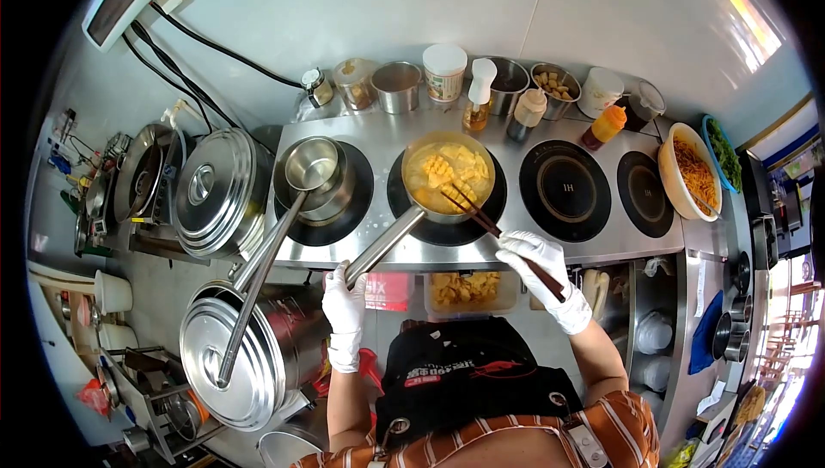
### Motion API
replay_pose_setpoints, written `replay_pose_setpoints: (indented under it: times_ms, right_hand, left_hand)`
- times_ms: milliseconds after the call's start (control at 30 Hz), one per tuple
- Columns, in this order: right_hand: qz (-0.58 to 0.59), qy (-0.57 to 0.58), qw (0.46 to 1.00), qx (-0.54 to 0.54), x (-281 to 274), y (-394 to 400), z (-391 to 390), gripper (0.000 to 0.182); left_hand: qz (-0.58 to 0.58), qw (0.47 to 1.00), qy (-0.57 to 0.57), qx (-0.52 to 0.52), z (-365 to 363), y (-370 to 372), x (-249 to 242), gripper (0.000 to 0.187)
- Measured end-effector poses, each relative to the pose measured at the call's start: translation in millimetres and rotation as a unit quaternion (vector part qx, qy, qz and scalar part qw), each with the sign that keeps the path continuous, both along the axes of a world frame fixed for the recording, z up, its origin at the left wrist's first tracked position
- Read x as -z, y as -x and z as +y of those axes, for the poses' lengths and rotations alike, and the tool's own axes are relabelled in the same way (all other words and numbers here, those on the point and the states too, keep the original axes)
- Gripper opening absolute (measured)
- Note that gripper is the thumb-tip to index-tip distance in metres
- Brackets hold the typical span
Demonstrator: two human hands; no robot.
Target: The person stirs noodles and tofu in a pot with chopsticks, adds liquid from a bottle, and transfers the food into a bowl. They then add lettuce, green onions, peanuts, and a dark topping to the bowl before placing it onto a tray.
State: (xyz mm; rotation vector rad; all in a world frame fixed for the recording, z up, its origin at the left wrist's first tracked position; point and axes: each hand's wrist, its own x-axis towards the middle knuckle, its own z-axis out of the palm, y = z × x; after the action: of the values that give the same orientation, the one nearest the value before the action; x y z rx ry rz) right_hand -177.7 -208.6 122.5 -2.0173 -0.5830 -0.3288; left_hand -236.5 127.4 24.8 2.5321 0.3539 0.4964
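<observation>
My left hand (344, 306), in a white glove, is closed round the long handle of a saucepan (388, 244). The pan stands on a black induction plate (397, 203) and holds yellow chunks of food (451, 165) in liquid. In my gloved right hand (541, 266) is a pair of dark chopsticks (483, 220), their tips down among the yellow chunks. To the left, a ladle (311, 163) with a long handle rests over a second saucepan (331, 197) on another plate.
Along the back stand a white tub (444, 73), a squeeze bottle (608, 124) and several metal pots. At right is a bowl of orange shreds (694, 167). Large lidded stockpots (219, 189) crowd the left side. A container of yellow pieces (468, 292) sits below the counter edge.
</observation>
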Motion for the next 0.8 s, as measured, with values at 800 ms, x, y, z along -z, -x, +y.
replay_pose_setpoints:
  times_ms: [800]
  right_hand:
    - [0.031, -0.161, 0.98, 0.116, -33, -6, -32, 0.012]
  left_hand:
    - [0.001, 1.0, 0.015, -0.001, -2, -1, -1, 0.041]
